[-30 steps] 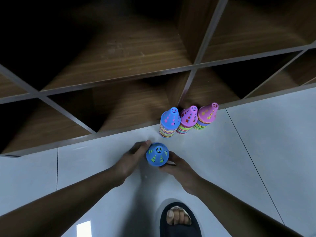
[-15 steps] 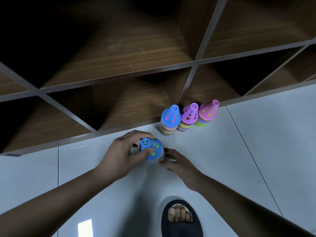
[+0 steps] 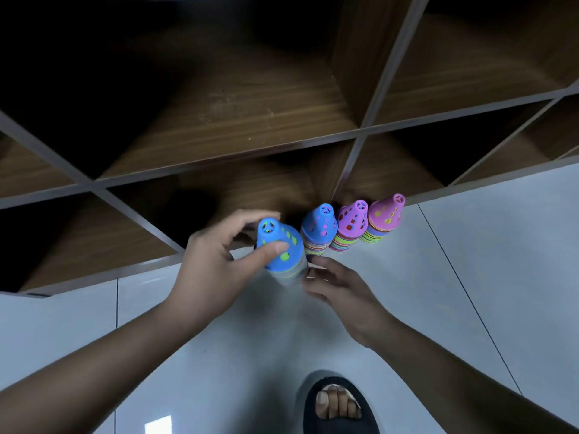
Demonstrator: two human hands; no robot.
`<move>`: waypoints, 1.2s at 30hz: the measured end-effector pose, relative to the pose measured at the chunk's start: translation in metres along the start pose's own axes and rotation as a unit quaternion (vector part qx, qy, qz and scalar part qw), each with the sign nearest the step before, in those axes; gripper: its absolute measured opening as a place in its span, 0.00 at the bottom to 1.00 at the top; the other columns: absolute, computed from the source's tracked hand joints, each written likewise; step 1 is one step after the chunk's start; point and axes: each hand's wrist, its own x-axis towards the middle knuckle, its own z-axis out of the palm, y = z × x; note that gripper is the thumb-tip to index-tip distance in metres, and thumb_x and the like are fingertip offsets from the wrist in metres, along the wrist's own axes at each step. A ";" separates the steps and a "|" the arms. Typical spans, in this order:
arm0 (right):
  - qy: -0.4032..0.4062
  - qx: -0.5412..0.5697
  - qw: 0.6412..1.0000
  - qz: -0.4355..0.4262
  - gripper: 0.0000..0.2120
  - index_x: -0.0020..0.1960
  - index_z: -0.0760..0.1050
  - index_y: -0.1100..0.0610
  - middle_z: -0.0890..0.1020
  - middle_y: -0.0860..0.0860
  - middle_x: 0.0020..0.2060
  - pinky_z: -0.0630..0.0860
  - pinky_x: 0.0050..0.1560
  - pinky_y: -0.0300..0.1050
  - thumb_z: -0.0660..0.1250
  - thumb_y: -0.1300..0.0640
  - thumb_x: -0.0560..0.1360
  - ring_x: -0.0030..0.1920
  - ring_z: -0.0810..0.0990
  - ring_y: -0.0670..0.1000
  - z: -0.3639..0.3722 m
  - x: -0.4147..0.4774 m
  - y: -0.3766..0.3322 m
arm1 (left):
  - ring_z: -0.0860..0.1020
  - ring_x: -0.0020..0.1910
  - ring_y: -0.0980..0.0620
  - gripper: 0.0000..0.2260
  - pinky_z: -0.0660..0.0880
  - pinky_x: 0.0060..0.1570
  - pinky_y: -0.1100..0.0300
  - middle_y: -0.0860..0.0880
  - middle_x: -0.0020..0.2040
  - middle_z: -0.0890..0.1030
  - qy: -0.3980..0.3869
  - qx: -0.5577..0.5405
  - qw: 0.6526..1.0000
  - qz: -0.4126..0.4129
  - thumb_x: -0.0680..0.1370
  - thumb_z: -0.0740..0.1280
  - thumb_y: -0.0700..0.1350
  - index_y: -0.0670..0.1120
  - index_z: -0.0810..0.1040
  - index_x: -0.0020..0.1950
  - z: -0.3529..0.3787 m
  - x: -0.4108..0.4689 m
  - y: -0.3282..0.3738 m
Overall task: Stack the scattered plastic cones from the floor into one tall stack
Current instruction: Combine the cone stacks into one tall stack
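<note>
Fingers point(image 3: 247, 217), left hand point(image 3: 216, 270), grip blue cone stack point(image 3: 283, 255); right hand point(image 3: 341, 289) beside base.

Wooden cubby shelving point(image 3: 238, 98) (dim), tiled floor point(image 3: 501, 261)

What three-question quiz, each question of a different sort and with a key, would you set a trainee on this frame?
1. True or false: the left hand grips the held stack by its blue top cone.
2. How many other stacks stand along the foot of the shelf unit? A two; B three; C five.
3. Fill in: the rightmost standing stack has a ___ top cone.
Key: 1 true; 2 B; 3 pink.
</note>
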 end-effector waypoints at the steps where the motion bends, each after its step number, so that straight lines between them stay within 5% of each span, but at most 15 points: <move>1: 0.002 0.001 1.000 -0.016 0.18 0.62 0.85 0.48 0.87 0.53 0.54 0.75 0.73 0.59 0.76 0.64 0.75 0.57 0.84 0.50 -0.001 -0.004 -0.008 | 0.86 0.56 0.49 0.15 0.82 0.59 0.43 0.54 0.58 0.87 0.008 -0.011 1.000 0.013 0.77 0.79 0.51 0.54 0.84 0.63 0.000 0.006 0.011; 6: 0.027 0.016 0.996 -0.086 0.21 0.66 0.82 0.50 0.85 0.57 0.61 0.72 0.76 0.61 0.76 0.60 0.75 0.66 0.82 0.59 -0.010 -0.018 -0.048 | 0.84 0.58 0.48 0.17 0.81 0.60 0.47 0.51 0.60 0.86 0.016 -0.072 0.994 0.078 0.78 0.78 0.46 0.47 0.82 0.66 0.003 0.031 0.060; 15: 0.091 -0.066 0.986 -0.122 0.17 0.66 0.82 0.48 0.86 0.45 0.60 0.73 0.74 0.58 0.73 0.59 0.80 0.65 0.82 0.50 -0.028 -0.009 -0.068 | 0.84 0.60 0.54 0.16 0.76 0.57 0.62 0.56 0.59 0.86 0.007 -0.029 0.992 0.122 0.78 0.79 0.45 0.49 0.83 0.65 0.027 0.061 0.074; 18: 0.101 -0.097 0.987 -0.075 0.15 0.63 0.83 0.47 0.86 0.44 0.59 0.74 0.74 0.59 0.72 0.61 0.79 0.64 0.82 0.48 -0.037 0.000 -0.043 | 0.83 0.54 0.56 0.18 0.80 0.57 0.55 0.57 0.55 0.86 -0.050 0.033 0.993 0.098 0.77 0.79 0.47 0.54 0.83 0.65 0.047 0.061 0.050; 22: 0.076 -0.079 0.993 -0.041 0.25 0.66 0.81 0.42 0.83 0.42 0.65 0.73 0.74 0.53 0.68 0.67 0.78 0.67 0.80 0.41 -0.041 0.018 -0.022 | 0.83 0.58 0.53 0.18 0.80 0.59 0.50 0.58 0.57 0.84 -0.059 0.063 0.991 0.102 0.78 0.77 0.51 0.55 0.79 0.67 0.062 0.065 0.033; 28: 0.023 -0.104 0.993 0.042 0.28 0.68 0.70 0.39 0.71 0.40 0.72 0.68 0.69 0.47 0.67 0.67 0.78 0.74 0.69 0.45 -0.040 0.058 0.003 | 0.84 0.58 0.52 0.16 0.82 0.59 0.47 0.56 0.58 0.85 -0.102 0.042 0.991 0.074 0.80 0.76 0.53 0.54 0.78 0.67 0.055 0.075 0.028; 32: 0.014 -0.153 0.988 0.030 0.33 0.74 0.71 0.47 0.76 0.38 0.70 0.73 0.62 0.46 0.67 0.70 0.73 0.76 0.69 0.44 -0.040 0.079 0.019 | 0.85 0.56 0.50 0.17 0.83 0.57 0.45 0.55 0.56 0.86 -0.090 0.034 0.994 0.059 0.78 0.76 0.55 0.56 0.79 0.65 0.048 0.070 0.027; 36: 0.006 -0.160 0.986 0.041 0.32 0.70 0.75 0.51 0.83 0.36 0.63 0.77 0.56 0.45 0.67 0.65 0.67 0.69 0.77 0.41 -0.031 0.086 0.028 | 0.86 0.54 0.51 0.16 0.83 0.55 0.47 0.55 0.54 0.87 -0.063 0.041 0.996 0.045 0.78 0.77 0.55 0.57 0.80 0.63 0.034 0.063 0.027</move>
